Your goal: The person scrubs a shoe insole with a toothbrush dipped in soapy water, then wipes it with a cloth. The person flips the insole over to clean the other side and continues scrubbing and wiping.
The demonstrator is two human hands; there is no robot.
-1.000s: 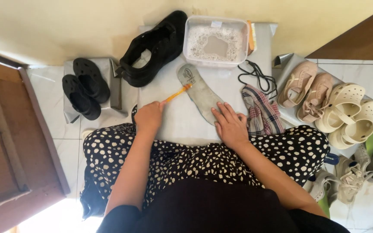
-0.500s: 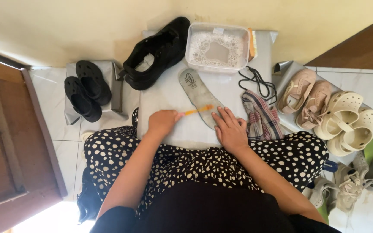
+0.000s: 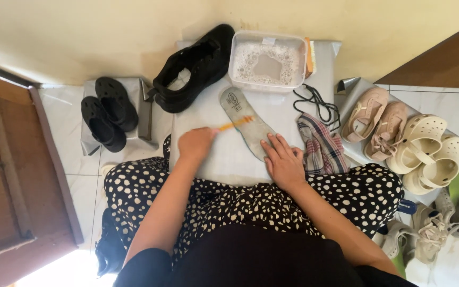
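From the head view, we see a grey insole lying flat on a pale mat, with our right hand pressing its near end down, fingers spread and flat, closed on nothing; we judge this pins the insole so it cannot slide. Our left hand is curled tight around the handle of an orange brush, whose head reaches rightward from the fist onto the middle of the insole. Beyond both hands sits a tub of soapy water, and a black shoe lies beyond the left hand. A plaid cloth lies just right of the right hand, black laces beyond it.
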